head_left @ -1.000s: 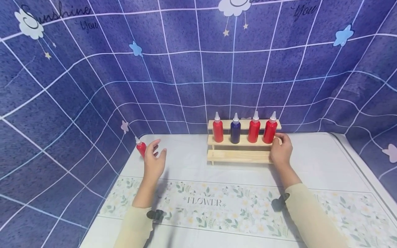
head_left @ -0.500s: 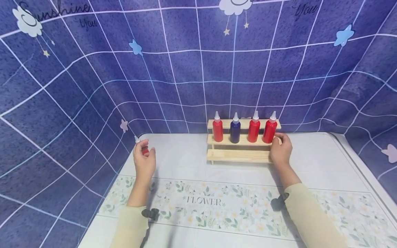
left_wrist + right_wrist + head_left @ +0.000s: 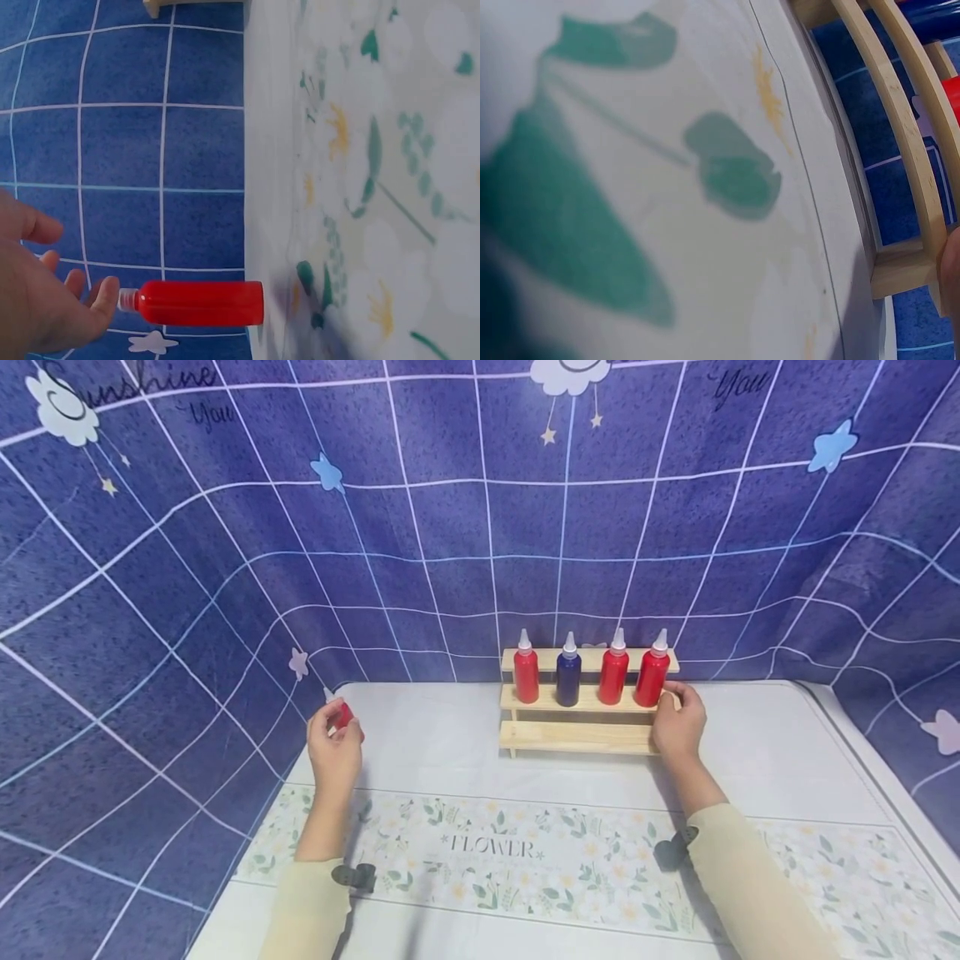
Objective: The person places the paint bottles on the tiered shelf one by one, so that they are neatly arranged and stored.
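Observation:
At the left end of the table my left hand (image 3: 333, 750) is at a red squeeze bottle (image 3: 345, 714) with a pale pointed nozzle. Its fingers are loosely bent, apart from the thumb. The left wrist view has the red bottle (image 3: 201, 303) upright, a fingertip overlapping its nozzle; contact cannot be told. My right hand (image 3: 681, 722) holds the right end of a wooden tiered rack (image 3: 581, 737). Only an edge of that hand (image 3: 951, 281) shows in the right wrist view, against the rack's wood (image 3: 900, 112).
On the rack's middle tier stand a red bottle (image 3: 527, 677), a dark blue bottle (image 3: 568, 680), and two more red bottles, the right one (image 3: 652, 678) beside my right hand. A flower-printed white cloth (image 3: 495, 893) covers the table. Blue grid-patterned fabric (image 3: 450, 560) hangs behind and at the sides.
My left hand has moved leftward, and its fingers now pass to the left of the red bottle. My right hand and the rack stay where they were.

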Motion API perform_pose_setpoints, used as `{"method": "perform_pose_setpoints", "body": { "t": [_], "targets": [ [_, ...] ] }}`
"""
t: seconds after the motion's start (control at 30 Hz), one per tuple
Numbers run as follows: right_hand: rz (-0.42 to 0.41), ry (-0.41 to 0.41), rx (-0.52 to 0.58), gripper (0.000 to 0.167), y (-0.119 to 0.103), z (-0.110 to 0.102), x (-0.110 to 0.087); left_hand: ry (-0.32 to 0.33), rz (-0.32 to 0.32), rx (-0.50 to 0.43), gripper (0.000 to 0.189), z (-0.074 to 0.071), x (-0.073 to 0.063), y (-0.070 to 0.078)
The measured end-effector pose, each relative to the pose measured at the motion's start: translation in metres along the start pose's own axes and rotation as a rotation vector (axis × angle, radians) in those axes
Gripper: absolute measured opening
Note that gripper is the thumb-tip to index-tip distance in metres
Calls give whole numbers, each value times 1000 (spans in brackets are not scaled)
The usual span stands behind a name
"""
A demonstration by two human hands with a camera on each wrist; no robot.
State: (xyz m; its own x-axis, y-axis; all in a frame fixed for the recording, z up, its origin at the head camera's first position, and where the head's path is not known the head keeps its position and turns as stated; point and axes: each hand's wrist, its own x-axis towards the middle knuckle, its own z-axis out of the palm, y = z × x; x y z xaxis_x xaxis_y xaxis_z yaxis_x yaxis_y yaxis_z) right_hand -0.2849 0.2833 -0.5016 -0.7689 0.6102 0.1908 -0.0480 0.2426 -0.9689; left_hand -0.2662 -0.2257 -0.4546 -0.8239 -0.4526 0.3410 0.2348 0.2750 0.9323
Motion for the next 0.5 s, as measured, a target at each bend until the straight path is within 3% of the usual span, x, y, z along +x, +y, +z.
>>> {"method": "perform_pose_setpoints", "body": {
  "t": [0.3,0.5],
  "targets": [
    [-9,1,1,34,0,3,0,79,27,66,44,-7,5,-10],
    [-3,4,-5,34,2,1,2,77,-10,66,54,-7,17,-20]
  ]
}}
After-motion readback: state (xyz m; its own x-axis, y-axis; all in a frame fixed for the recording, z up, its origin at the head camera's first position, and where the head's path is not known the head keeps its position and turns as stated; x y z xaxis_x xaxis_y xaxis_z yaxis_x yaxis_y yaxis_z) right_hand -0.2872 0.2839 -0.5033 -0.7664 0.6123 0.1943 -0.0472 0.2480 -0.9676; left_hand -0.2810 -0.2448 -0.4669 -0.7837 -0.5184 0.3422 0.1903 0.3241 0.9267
